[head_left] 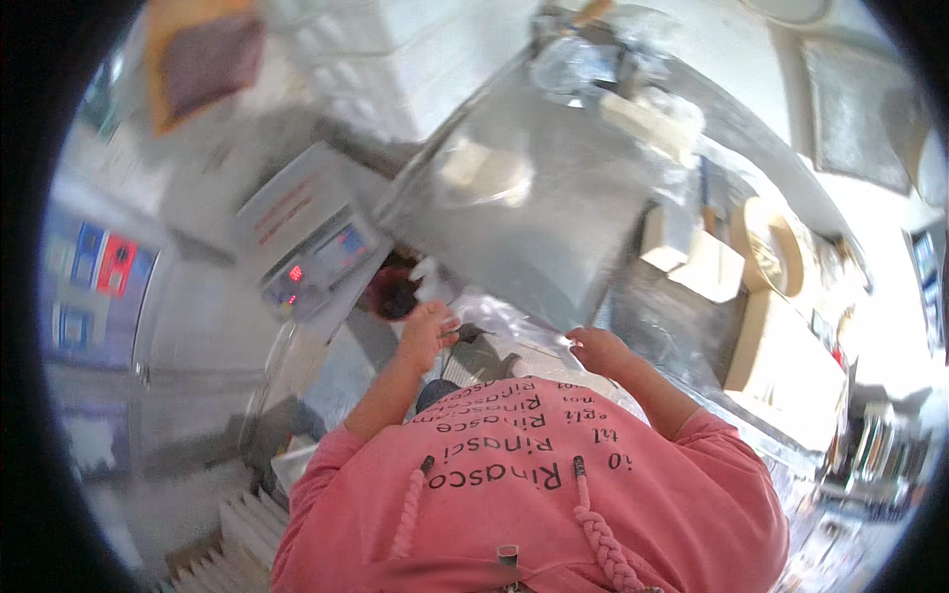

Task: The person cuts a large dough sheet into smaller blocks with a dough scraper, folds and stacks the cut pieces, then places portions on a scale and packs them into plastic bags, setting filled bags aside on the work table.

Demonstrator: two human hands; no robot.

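Note:
A clear plastic bag or sheet (506, 318) stretches between my two hands in front of my body, at the near edge of the grey table. My left hand (428, 334) has its fingers curled at the bag's left end. On the other side, my right hand (598, 351) pinches the bag's right end between thumb and fingers. Just beyond my left hand lies a dark reddish-brown round thing (393, 292), too blurred to name. A pale, plastic-wrapped lump (484, 174) rests farther back on the grey table (563, 148).
At left stands a white machine (306, 232) with a lit red display. Pale boxes (707, 265), a wide roll of tape (766, 247) and a long cream box (786, 371) line the right side. Crumpled clear plastic (573, 67) lies at the far edge.

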